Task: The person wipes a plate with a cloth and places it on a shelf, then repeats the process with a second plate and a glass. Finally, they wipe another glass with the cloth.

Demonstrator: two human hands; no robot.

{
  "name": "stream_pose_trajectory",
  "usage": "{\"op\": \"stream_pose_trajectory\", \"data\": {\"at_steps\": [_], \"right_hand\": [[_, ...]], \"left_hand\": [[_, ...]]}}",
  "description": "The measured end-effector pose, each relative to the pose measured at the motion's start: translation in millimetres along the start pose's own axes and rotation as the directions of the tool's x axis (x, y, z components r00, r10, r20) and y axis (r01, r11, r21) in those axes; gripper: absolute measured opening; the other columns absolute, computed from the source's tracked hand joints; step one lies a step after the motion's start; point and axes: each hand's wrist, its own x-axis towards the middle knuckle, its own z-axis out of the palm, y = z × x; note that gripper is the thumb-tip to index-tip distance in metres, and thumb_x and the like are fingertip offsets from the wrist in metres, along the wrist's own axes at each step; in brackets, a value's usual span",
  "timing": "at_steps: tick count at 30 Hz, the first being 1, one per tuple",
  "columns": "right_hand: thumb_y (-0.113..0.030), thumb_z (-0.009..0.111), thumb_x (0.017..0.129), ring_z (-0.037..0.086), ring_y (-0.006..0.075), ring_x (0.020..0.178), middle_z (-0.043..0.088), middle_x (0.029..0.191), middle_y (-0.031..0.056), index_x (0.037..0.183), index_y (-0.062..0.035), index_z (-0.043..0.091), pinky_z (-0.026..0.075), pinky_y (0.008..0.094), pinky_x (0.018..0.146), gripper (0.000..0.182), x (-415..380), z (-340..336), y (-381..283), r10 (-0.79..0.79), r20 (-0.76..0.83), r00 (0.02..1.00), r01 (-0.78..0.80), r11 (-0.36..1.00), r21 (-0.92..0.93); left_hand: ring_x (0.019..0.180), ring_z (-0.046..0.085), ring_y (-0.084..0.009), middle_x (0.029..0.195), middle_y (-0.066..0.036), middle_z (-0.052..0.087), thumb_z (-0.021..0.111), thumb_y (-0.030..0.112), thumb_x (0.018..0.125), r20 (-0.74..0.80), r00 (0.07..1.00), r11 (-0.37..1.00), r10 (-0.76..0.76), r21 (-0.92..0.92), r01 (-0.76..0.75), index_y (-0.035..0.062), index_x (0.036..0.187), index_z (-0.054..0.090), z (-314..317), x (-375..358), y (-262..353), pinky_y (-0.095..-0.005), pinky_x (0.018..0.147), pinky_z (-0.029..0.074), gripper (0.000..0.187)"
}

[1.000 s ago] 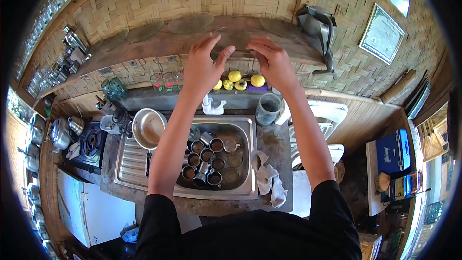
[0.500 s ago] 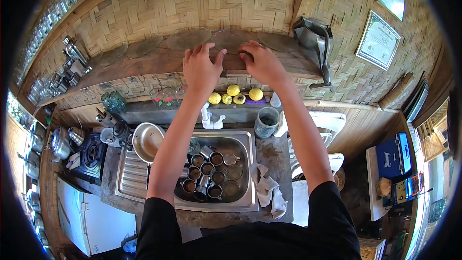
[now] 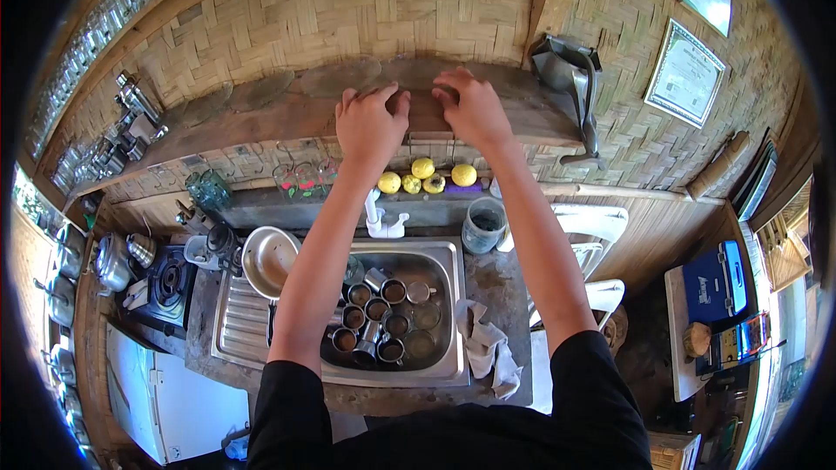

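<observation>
Both my arms reach over the sink to the wooden shelf (image 3: 287, 122) on the woven wall. My left hand (image 3: 373, 124) hovers at the shelf's front edge, fingers bent and thumb apart from them. To its right, my right hand (image 3: 475, 111) is level with it, its fingers curved and thumb separate. I see nothing held in either hand. Flat round translucent discs or marks (image 3: 341, 78) lie along the shelf behind them. Yellow fruits (image 3: 422, 167) rest on the ledge below. Several metal mugs (image 3: 377, 309) sit in the steel sink (image 3: 453, 365).
A metal pitcher (image 3: 564, 65) stands at the shelf's right end, metal shakers (image 3: 138, 96) at its left. Around the sink are a pan (image 3: 268, 261), a clear jar (image 3: 483, 224), a cloth (image 3: 488, 348) and a gas stove (image 3: 167, 283). White chairs (image 3: 601, 222) stand right.
My right hand has shifted slightly right and my left slightly down and right. The whole view has moved a little; the mugs and fruits keep their places.
</observation>
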Motion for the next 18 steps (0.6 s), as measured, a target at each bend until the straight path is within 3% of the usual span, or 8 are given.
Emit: {"op": "stream_pose_trajectory", "data": {"at_steps": [3,7,10,12,15,16,17,18], "right_hand": [[-0.016,0.071,0.089,0.069,0.0406,0.102,0.071,0.115,0.0174,0.105,-0.0046,0.076,0.056,0.0462,0.092,0.02,1,0,2,0.022,-0.036,0.999,-0.022,1.0,0.0],[-0.016,0.073,0.089,0.069,0.0399,0.101,0.071,0.115,0.017,0.104,-0.0033,0.075,0.056,0.0455,0.09,0.02,-1,-4,-6,-0.054,-0.145,0.988,0.053,0.999,-0.012],[-0.012,0.071,0.089,0.069,0.0392,0.102,0.071,0.114,0.0163,0.104,-0.0027,0.074,0.057,0.0442,0.088,0.017,-22,-17,-26,-0.193,-0.332,0.923,0.207,0.978,0.009],[-0.003,0.068,0.09,0.069,0.0393,0.101,0.071,0.112,0.0167,0.104,-0.0013,0.071,0.056,0.0426,0.085,0.015,-63,-28,-56,-0.191,-0.443,0.876,0.229,0.973,0.033],[0.003,0.064,0.089,0.07,0.036,0.093,0.071,0.105,0.018,0.103,0.0005,0.068,0.056,0.0391,0.081,0.015,-162,-26,-92,-0.066,-0.391,0.918,0.132,0.981,0.145],[0.006,0.062,0.089,0.07,0.0343,0.091,0.071,0.103,0.0179,0.103,0.0008,0.067,0.055,0.0378,0.08,0.016,-202,-17,-99,-0.002,-0.341,0.94,0.079,0.974,0.21],[0.008,0.062,0.087,0.07,0.032,0.089,0.071,0.1,0.017,0.105,0.0,0.067,0.055,0.0365,0.079,0.02,-249,2,-102,0.155,-0.229,0.961,-0.082,0.951,0.299],[0.009,0.061,0.087,0.071,0.0326,0.091,0.071,0.099,0.0171,0.108,-0.0009,0.067,0.055,0.0365,0.079,0.024,-291,9,-105,0.224,-0.005,0.975,-0.213,0.932,0.292]], "left_hand": [[0.103,0.063,-0.0307,0.108,-0.002,0.077,0.068,0.037,0.09,-0.019,1.0,0.999,0.008,-0.052,-0.009,0.0159,0.104,0.081,3,-1,-4,-0.0403,0.094,0.049,0.029],[0.109,0.064,-0.0309,0.114,-0.009,0.076,0.069,0.038,0.093,0.002,1.0,1.0,0.008,-0.014,-0.008,0.0147,0.117,0.077,-8,-5,0,-0.0413,0.099,0.049,0.034],[0.108,0.066,-0.0321,0.111,-0.013,0.075,0.07,0.03,0.094,-0.192,0.977,0.941,0.093,-0.305,-0.15,0.0108,0.117,0.075,-31,-25,2,-0.0425,0.098,0.049,0.03],[0.102,0.068,-0.0306,0.106,-0.014,0.076,0.07,0.024,0.095,-0.129,0.988,0.885,0.087,-0.445,-0.137,0.007,0.113,0.075,-64,-60,3,-0.041,0.094,0.051,0.025],[0.088,0.071,-0.024,0.098,-0.013,0.076,0.067,0.017,0.098,0.086,0.996,0.793,-0.016,-0.606,0.065,0.0016,0.107,0.074,-99,-152,0,-0.0349,0.083,0.053,0.019],[0.087,0.071,-0.0272,0.095,-0.015,0.074,0.068,0.013,0.096,0.177,0.983,0.777,-0.041,-0.613,0.142,0.0018,0.105,0.073,-107,-189,1,-0.0355,0.079,0.054,0.016],[0.086,0.071,-0.0305,0.093,-0.017,0.073,0.069,0.009,0.094,0.267,0.962,0.758,-0.062,-0.614,0.219,0.002,0.104,0.073,-112,-228,2,-0.0361,0.075,0.055,0.013],[0.085,0.072,-0.0291,0.091,-0.017,0.073,0.069,0.009,0.094,0.369,0.926,0.733,-0.075,-0.61,0.302,0.0016,0.104,0.072,-111,-269,-1,-0.0354,0.075,0.055,0.013]]}}
